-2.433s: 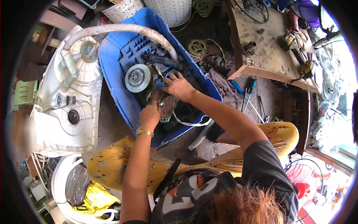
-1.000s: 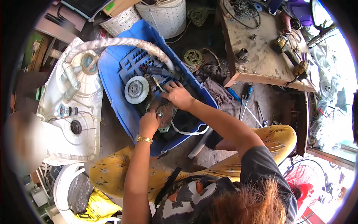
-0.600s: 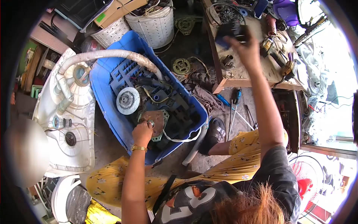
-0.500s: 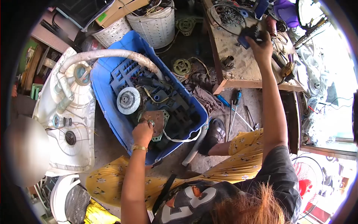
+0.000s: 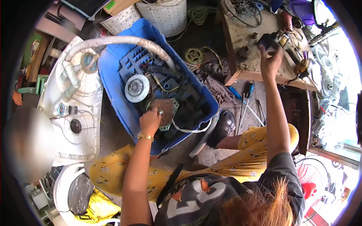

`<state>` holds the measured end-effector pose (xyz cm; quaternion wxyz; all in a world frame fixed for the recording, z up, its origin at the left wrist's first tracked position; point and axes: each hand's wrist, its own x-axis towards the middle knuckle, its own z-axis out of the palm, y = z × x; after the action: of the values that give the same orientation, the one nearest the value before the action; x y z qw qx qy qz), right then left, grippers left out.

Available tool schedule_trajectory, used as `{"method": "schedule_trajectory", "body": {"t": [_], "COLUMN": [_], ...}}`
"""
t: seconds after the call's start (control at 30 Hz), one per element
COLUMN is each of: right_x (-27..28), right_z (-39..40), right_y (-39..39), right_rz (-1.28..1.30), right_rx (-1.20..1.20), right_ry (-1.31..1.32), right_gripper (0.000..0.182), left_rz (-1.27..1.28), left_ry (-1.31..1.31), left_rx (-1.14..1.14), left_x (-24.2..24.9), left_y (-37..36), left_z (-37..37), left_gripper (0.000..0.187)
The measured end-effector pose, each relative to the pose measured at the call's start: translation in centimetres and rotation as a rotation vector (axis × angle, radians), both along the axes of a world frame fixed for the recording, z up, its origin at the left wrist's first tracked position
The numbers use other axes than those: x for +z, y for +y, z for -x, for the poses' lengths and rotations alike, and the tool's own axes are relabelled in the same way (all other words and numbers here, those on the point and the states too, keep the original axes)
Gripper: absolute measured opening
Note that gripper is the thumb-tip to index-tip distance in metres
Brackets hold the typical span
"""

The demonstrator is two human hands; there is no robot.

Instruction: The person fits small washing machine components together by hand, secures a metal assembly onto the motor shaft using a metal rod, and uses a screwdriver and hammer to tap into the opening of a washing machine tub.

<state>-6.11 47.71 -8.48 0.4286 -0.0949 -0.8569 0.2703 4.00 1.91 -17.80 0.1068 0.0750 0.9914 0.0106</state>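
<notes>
My left hand (image 5: 150, 121) is closed at a small round metal piece (image 5: 160, 112) in the middle of a rusty brown plate (image 5: 164, 116) with greenish edges. This plate sits inside a blue plastic housing (image 5: 109, 81), beside a pale grey pulley wheel (image 5: 137, 88). Over the wooden table at the upper right, my right hand (image 5: 272, 62) grips a dark, blocky tool (image 5: 267, 40) with a shiny metal part at its far end. A white strap (image 5: 192, 131) loops from the plate toward the housing's rim.
A ribbed hose (image 5: 113, 40) arches from a white plastic panel (image 5: 88, 145) into the housing. Blue-handled screwdrivers (image 5: 250, 89) lie on the floor near my foot. A yellow-and-black tool (image 5: 301, 67) rests on the wooden table (image 5: 250, 62). Someone else's hand (image 5: 17, 98) shows at far left.
The view has shifted, so the scene sits further right and higher. My right hand has lowered a little over the table and turned the dark tool. The left hand stays at the plate.
</notes>
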Motion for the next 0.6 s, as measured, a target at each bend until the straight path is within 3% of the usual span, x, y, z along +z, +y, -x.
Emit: {"method": "schedule_trajectory", "body": {"t": [0.07,0.17,0.37,0.6], "right_x": [-0.9,-1.0,-1.2,-1.3], "right_z": [0.0,-0.5,0.3,0.2], "right_y": [-2.6,-5.4,-4.9,-4.4], "right_rz": [-0.062,-0.221,-0.195,0.032], "right_rx": [0.235,0.203,0.261,0.26], "right_ry": [-0.095,-0.247,-0.271,-0.233], "right_gripper": [0.047,0.046,0.042,0.03], "left_rz": [0.0,-0.006,0.011,-0.054], "left_ry": [0.003,0.027,0.009,0.022], "left_rx": [-0.026,-0.052,0.002,0.094], "left_x": [0.3,0.0,-0.9,-1.3], "left_y": [-0.1,-0.4,-0.3,0.2], "left_z": [-0.1,-0.3,-0.4,-0.8], "left_gripper": [0.035,0.037,0.037,0.036]}}
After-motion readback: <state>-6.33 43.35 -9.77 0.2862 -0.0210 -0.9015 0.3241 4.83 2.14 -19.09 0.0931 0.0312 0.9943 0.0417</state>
